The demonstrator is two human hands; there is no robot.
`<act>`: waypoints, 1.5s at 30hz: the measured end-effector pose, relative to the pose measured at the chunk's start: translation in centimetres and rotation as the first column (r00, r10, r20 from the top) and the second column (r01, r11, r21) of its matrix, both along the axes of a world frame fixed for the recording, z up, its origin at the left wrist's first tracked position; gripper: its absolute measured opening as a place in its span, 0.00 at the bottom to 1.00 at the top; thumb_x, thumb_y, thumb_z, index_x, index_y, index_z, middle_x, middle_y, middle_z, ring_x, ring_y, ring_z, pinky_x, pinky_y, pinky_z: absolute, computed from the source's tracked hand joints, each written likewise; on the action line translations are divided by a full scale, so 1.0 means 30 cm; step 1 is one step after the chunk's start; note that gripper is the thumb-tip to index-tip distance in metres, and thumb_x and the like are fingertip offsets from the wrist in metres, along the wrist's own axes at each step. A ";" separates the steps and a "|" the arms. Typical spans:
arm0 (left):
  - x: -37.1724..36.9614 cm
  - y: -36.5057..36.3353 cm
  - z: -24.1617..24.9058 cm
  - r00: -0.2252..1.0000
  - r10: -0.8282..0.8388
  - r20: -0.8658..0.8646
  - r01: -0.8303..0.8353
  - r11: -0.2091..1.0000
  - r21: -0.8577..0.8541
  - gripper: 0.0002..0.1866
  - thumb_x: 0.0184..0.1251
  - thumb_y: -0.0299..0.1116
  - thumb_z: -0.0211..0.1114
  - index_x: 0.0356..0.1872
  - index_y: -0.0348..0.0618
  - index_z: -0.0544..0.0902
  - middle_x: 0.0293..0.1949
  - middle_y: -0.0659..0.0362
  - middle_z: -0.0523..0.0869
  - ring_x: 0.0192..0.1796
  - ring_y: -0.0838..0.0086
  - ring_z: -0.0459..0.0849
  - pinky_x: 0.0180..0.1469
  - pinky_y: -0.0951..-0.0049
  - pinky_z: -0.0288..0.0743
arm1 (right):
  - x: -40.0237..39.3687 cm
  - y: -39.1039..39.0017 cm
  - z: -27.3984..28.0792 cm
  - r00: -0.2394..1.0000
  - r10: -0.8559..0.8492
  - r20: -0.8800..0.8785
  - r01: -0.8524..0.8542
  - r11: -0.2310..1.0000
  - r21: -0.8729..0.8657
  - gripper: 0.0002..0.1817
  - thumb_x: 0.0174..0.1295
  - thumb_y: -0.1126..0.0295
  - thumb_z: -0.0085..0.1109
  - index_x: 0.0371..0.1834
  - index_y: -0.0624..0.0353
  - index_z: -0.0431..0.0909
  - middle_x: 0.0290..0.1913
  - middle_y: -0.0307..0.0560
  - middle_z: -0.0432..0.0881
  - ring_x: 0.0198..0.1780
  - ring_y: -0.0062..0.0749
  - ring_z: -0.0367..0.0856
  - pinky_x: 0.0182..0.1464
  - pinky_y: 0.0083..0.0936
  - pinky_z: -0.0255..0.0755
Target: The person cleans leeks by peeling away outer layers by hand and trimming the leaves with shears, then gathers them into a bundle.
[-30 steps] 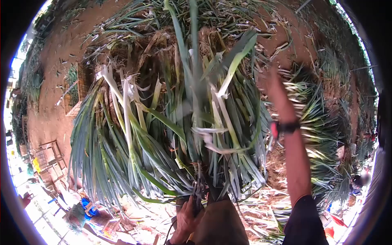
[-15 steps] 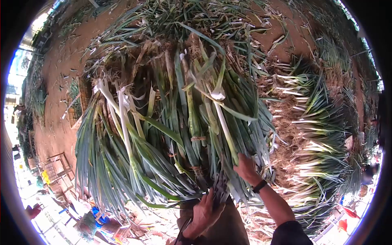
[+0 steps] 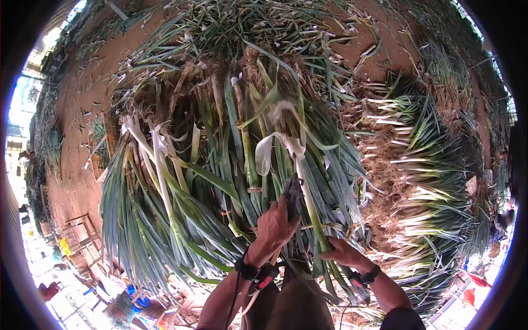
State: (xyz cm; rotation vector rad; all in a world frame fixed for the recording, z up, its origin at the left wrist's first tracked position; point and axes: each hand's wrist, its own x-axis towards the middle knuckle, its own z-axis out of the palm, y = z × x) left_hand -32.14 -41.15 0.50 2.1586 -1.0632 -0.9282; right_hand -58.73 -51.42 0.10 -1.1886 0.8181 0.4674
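Observation:
My left hand, low in the middle, is wrapped round a dark hand tool whose tip points up beside a leek's pale stem. To the right, my right hand grips that leek by its green leaves. The leek's white end, with a loose peeled layer of skin, lies higher up, over a large heap of leeks. Other leeks with white stems rest on the heap's left part. Part of the tool is hidden by my left hand's fingers.
A long row of leeks with roots and white stems lies at the right. Cut leaves cover the ground beyond the heap. A crate and a wooden frame stand at the left. Another person's hand shows at the lower left.
My left hand and the tool have moved up to the leek's stem. My right hand has shifted lower along the leaves. A layer of skin now hangs loose at the leek's white end.

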 end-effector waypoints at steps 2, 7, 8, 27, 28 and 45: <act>0.030 -0.054 -0.016 1.000 -0.003 0.012 0.002 0.998 0.068 0.27 0.65 0.42 0.67 0.56 0.29 0.74 0.37 0.38 0.86 0.37 0.37 0.86 0.40 0.44 0.78 | -0.001 0.001 -0.002 1.000 -0.024 -0.009 0.024 0.999 0.040 0.28 0.67 0.67 0.73 0.67 0.67 0.76 0.53 0.46 0.86 0.54 0.26 0.81 0.60 0.29 0.76; 0.104 -0.148 -0.023 0.975 0.055 -0.215 -0.013 0.981 0.192 0.27 0.64 0.45 0.71 0.52 0.34 0.73 0.39 0.39 0.85 0.37 0.41 0.87 0.43 0.44 0.79 | 0.042 -0.010 0.076 0.997 -0.065 -0.030 0.065 0.998 -0.020 0.18 0.69 0.66 0.68 0.59 0.60 0.79 0.48 0.37 0.84 0.48 0.20 0.81 0.52 0.24 0.77; 0.124 -0.145 0.019 0.898 0.134 -0.420 -0.015 0.961 0.274 0.28 0.65 0.48 0.70 0.53 0.34 0.74 0.41 0.39 0.85 0.41 0.41 0.87 0.46 0.46 0.79 | 0.046 -0.008 0.086 0.995 -0.098 -0.013 0.098 0.995 0.002 0.19 0.69 0.66 0.69 0.59 0.60 0.79 0.48 0.37 0.84 0.48 0.20 0.82 0.52 0.24 0.77; 0.402 0.759 0.304 0.656 0.744 0.131 -0.705 0.665 -0.247 0.39 0.59 0.26 0.69 0.76 0.33 0.72 0.45 0.61 0.84 0.37 0.78 0.79 0.39 0.77 0.74 | 1.117 0.526 0.076 0.893 0.274 0.357 0.011 0.779 -0.626 0.23 0.69 0.61 0.69 0.60 0.63 0.77 0.48 0.58 0.86 0.47 0.54 0.88 0.43 0.44 0.83; 0.396 0.739 0.298 0.691 0.719 0.071 -0.691 0.687 -0.224 0.40 0.58 0.25 0.69 0.76 0.32 0.71 0.45 0.60 0.84 0.36 0.79 0.79 0.38 0.77 0.74 | 1.127 0.469 0.044 0.926 0.255 0.280 0.022 0.703 -0.711 0.19 0.69 0.61 0.67 0.56 0.61 0.78 0.46 0.57 0.86 0.45 0.55 0.87 0.40 0.44 0.82; 0.166 0.630 0.203 0.977 0.208 0.037 -0.202 0.971 -0.124 0.46 0.51 0.38 0.83 0.70 0.27 0.73 0.38 0.44 0.83 0.31 0.51 0.87 0.28 0.57 0.81 | 0.863 -0.139 -0.407 0.919 -0.038 -0.392 -0.358 0.339 -0.870 0.28 0.46 0.61 0.78 0.47 0.65 0.77 0.36 0.64 0.87 0.40 0.62 0.87 0.49 0.54 0.80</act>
